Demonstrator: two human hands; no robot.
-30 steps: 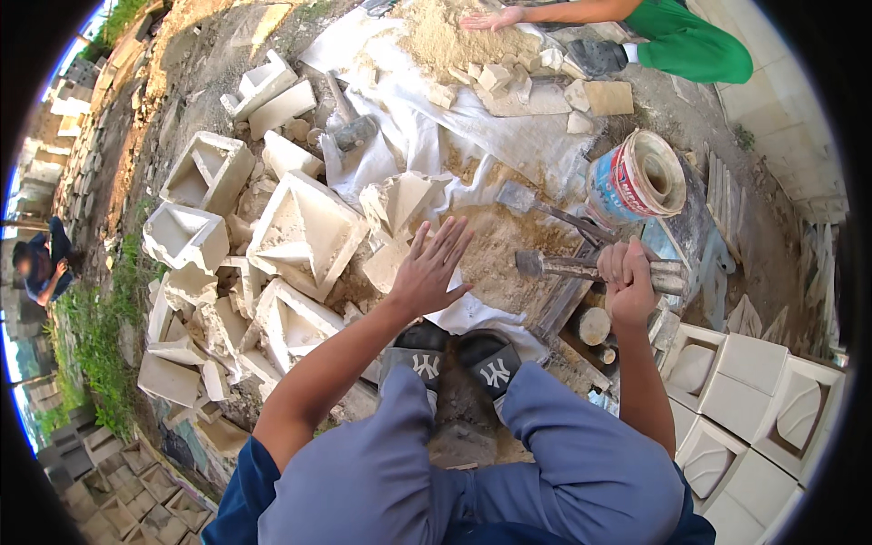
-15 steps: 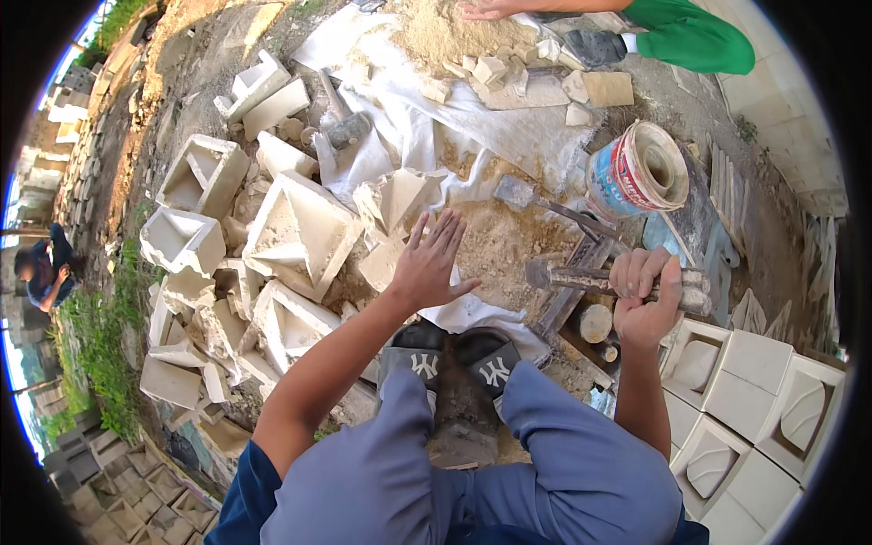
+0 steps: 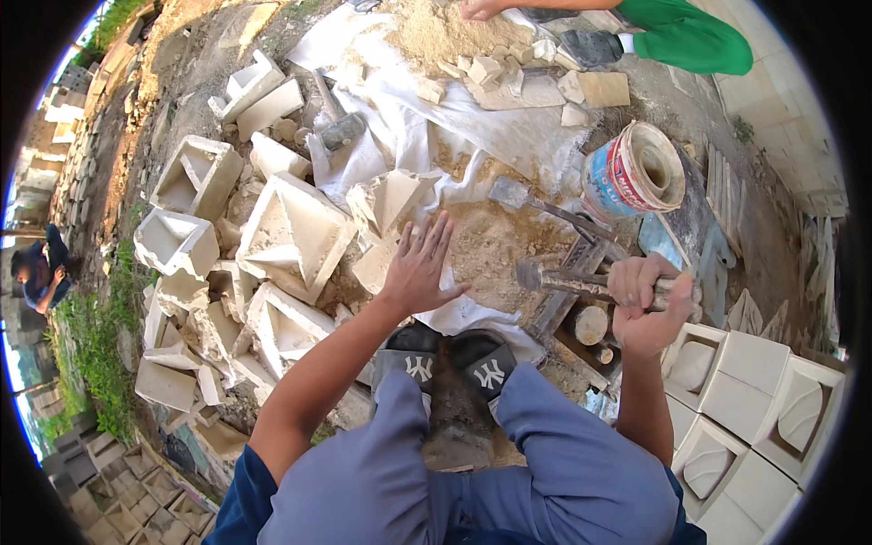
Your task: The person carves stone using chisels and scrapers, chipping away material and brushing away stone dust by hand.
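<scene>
My left hand (image 3: 416, 271) is stretched out flat with its fingers spread and holds nothing. It is just right of a broken pale block (image 3: 386, 202), over the dusty ground; whether it touches anything I cannot tell. In my right hand (image 3: 647, 300), a dusty hammer (image 3: 577, 280) is gripped by its handle, its head pointing left. Below the hammer lies a dark metal frame (image 3: 556, 313) beside a round container (image 3: 592, 324). A second tool with a flat metal head (image 3: 510, 192) rests on the sand just beyond.
Several hollow cast blocks (image 3: 195, 177) are heaped at the left. A paint bucket (image 3: 631, 170) stands at the right, and finished pale tiles (image 3: 749, 359) lie near right. Another mallet (image 3: 341, 132) rests on white sheeting (image 3: 400, 109). A co-worker's hand (image 3: 486, 9) touches the sand pile.
The hammer in my right hand has shifted slightly and its far end is now blurred. My left hand stays spread in nearly the same place. The whole view has moved a little.
</scene>
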